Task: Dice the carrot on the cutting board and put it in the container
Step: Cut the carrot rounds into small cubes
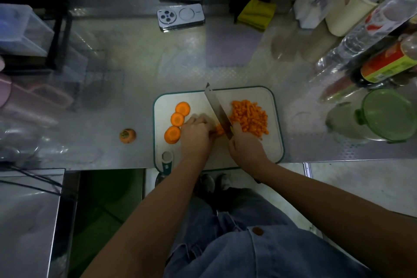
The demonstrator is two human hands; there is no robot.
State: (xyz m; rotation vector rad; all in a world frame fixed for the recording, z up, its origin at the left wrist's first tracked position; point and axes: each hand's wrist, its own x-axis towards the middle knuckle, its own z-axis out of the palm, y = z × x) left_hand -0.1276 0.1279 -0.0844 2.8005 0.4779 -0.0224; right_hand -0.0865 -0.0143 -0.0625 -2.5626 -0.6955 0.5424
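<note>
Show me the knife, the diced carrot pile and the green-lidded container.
knife (217,109), head view, mid blade.
diced carrot pile (249,117), head view, heap centre.
green-lidded container (388,113), head view, lid top.

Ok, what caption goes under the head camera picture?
Left hand steadies a carrot piece; right hand cuts it with a knife on the cutting board.

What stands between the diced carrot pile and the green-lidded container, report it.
Nothing visible lies on the counter between the diced pile and the container. Its green lid appears to be on, which would block filling.
</note>
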